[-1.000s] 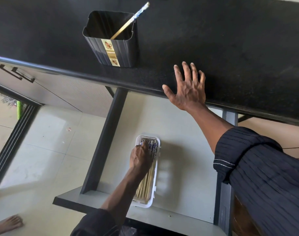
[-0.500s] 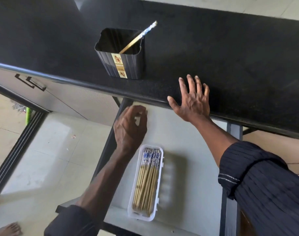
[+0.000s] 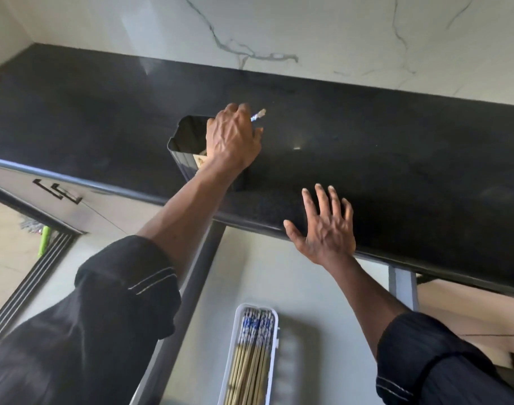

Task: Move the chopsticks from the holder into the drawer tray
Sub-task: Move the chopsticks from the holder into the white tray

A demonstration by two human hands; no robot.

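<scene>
A black ribbed holder (image 3: 185,147) stands near the front edge of the black countertop (image 3: 396,147). My left hand (image 3: 232,138) reaches over the holder's right side, its fingers closed around the last chopstick (image 3: 258,114), whose blue-and-white tip sticks out past the knuckles. The rest of that chopstick is hidden by the hand. My right hand (image 3: 323,229) lies flat with spread fingers on the counter's front edge. Below, in the open drawer (image 3: 308,287), a white tray (image 3: 274,323) holds several chopsticks (image 3: 251,355) lying side by side.
A marble-patterned wall (image 3: 279,30) rises behind the counter. A closed drawer with a dark handle (image 3: 58,191) sits to the left under the counter. Tiled floor and a sliding door track (image 3: 24,290) lie at lower left.
My left hand rose from the tray in the drawer up to the holder and closed on the remaining chopstick. My right hand stayed on the counter edge. The view tilted upward.
</scene>
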